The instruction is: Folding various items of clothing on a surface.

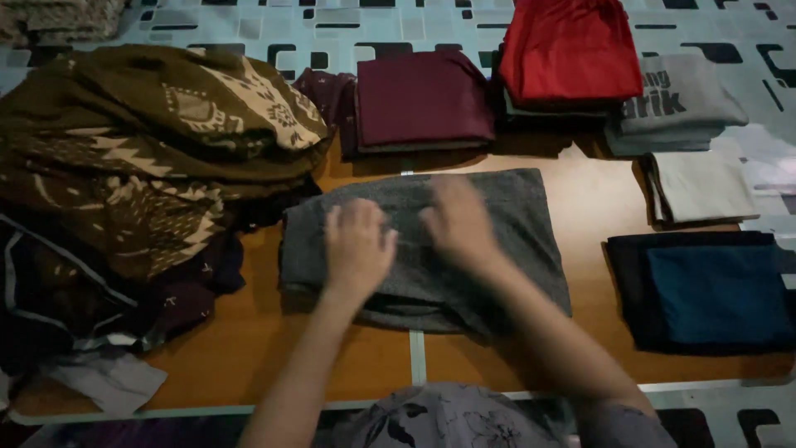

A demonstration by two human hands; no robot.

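Observation:
A folded grey garment lies in the middle of an orange-brown floor surface. My left hand rests flat on its left half, palm down, fingers slightly apart. My right hand presses on the cloth just right of the middle and is blurred by motion. Neither hand holds anything up; both lie on top of the grey garment.
A heap of unfolded brown patterned cloth fills the left side. Folded stacks stand behind and to the right: maroon, red, grey printed, pale grey and dark blue. A patterned mat lies beyond.

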